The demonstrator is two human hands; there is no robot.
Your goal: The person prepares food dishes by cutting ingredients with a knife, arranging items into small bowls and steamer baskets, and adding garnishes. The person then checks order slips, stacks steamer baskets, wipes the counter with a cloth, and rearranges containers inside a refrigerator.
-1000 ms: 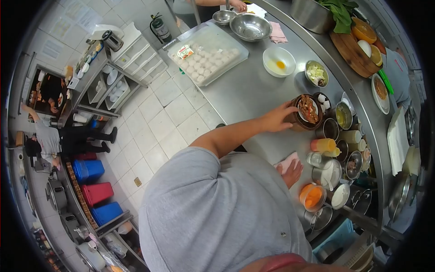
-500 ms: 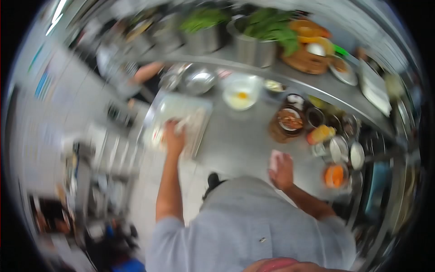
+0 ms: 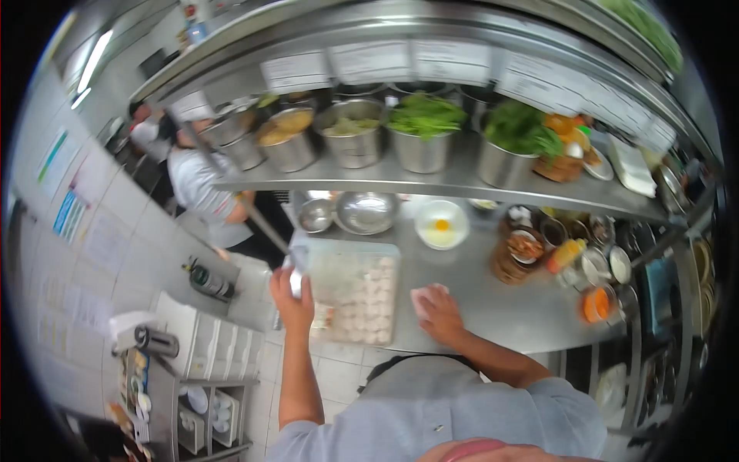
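My left hand (image 3: 293,304) is at the left edge of a shallow clear plastic tub (image 3: 394,269). A small whitish thing (image 3: 295,280), too unclear to name, shows between its thumb and fingers. Inside the tub, pale round pieces (image 3: 377,296) stand in rows on the right side; the left part looks pale and bare. My right hand (image 3: 442,314) is closed on a pinkish-white cloth (image 3: 420,302) and rests low over the steel counter (image 3: 477,308), right of the tub. Behind it stands a white bowl (image 3: 459,231) with a yolk in clear liquid.
Metal bowls (image 3: 366,211) stand behind the tub. A basket (image 3: 508,266) of brown pieces, a yellow bottle (image 3: 568,255) and orange food (image 3: 596,305) line the right. Above runs a shelf (image 3: 331,183) with pots of greens (image 3: 426,115). A co-worker (image 3: 204,189) stands at the left.
The view has tilted up and sharpened, showing more shelf. My left hand has moved from over the tub to its left edge. My right hand has slid left along the counter with the cloth.
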